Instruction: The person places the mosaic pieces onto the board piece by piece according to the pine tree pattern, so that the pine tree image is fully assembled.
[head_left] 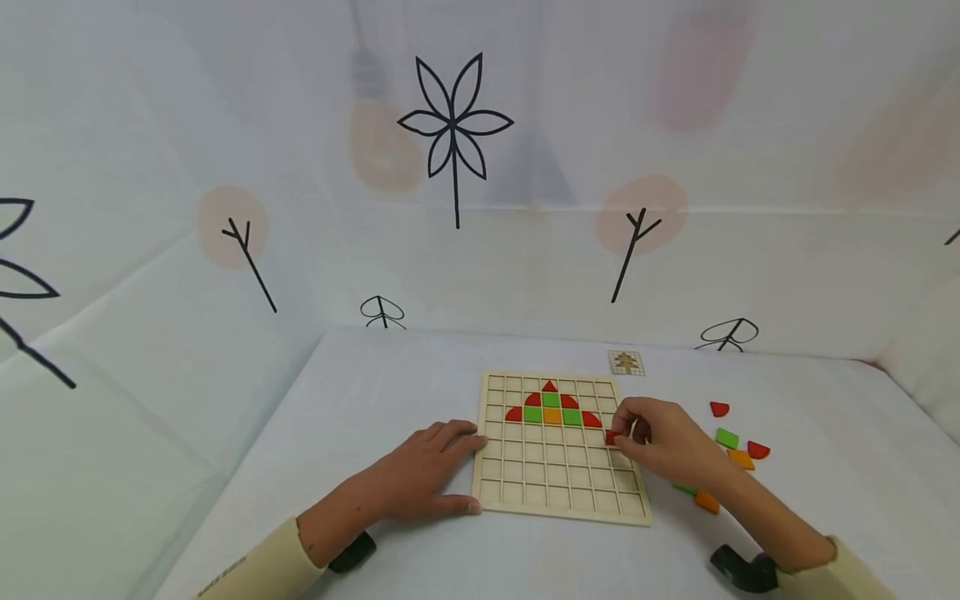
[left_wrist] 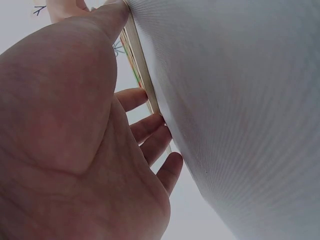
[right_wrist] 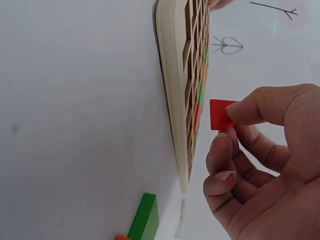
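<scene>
A wooden grid board (head_left: 525, 475) lies on the white cloth, its upper rows partly filled with red, green and orange tiles in a stepped triangle. My right hand (head_left: 663, 437) pinches a red tile (right_wrist: 218, 115) between thumb and fingertips, above the board's right edge. In the right wrist view that tile is held apart from the board. My left hand (head_left: 427, 467) rests at the board's left edge with fingers spread. Its fingertips (left_wrist: 135, 98) touch the side of the board in the left wrist view.
Loose tiles lie right of the board: a red piece (head_left: 719, 409), a green one (head_left: 727, 437), another red (head_left: 758, 450) and orange ones (head_left: 707, 501), partly behind the right arm. A small pattern card (head_left: 626, 362) lies beyond the board. A printed cloth wall (head_left: 525, 275) stands behind.
</scene>
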